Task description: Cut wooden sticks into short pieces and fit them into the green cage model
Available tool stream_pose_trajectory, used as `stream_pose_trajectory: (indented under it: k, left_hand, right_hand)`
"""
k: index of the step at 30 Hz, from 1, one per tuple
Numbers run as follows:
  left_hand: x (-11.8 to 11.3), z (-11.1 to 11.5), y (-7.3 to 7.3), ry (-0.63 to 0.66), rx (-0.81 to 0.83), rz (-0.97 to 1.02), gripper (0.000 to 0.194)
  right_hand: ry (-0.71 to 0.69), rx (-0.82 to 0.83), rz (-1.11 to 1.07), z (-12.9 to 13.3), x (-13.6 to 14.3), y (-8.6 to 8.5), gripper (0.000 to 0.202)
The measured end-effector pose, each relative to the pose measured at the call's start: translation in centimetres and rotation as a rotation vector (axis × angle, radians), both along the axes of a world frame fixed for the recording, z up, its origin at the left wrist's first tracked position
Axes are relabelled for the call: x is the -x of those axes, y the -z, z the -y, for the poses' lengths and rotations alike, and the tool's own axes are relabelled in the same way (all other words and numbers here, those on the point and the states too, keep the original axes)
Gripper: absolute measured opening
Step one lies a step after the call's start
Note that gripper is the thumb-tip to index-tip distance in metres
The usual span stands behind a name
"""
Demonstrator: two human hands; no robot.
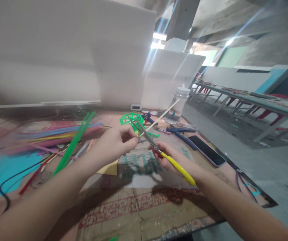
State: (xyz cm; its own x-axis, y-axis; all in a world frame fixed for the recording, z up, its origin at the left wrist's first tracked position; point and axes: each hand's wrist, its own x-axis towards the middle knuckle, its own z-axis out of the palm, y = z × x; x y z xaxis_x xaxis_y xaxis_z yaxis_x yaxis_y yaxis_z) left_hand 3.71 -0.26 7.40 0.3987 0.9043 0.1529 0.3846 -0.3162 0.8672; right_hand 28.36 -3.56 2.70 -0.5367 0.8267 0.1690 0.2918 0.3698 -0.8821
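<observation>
My left hand [120, 142] is closed, with thumb and finger pinching one end of a thin pale stick [164, 113]. The stick slants up and away to the right. In my right hand [167, 155] is a pair of yellow-handled scissors [177, 166], its blades pointing up and left. The blades cross the stick close to my left fingertips; I cannot tell whether they touch it. Behind my hands lies a green openwork frame [131, 117] made of thin strips.
Bundled coloured strips [58, 134] and green strips [74, 142] lie left. To the right are blue-handled pliers [184, 135], a phone [206, 150] and a clear bottle [180, 103]. A black cable [5, 187] curves at left. Cardboard [133, 214] covers the table's front.
</observation>
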Motion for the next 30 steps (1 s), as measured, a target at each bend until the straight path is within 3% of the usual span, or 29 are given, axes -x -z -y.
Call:
stream_pose_trajectory:
  k: [14,30]
  left_hand:
    - [0.18,-0.03,0.26,0.019,0.032,0.048,0.009]
    - [-0.13,0.0,-0.04,0.041,0.091,0.089,0.01]
  right_hand:
    - [-0.039,-0.003,-0.018,-0.39,-0.29,0.38,0.063]
    - [-0.036,0.062,-0.049,-0.13,-0.14,0.22,0.069]
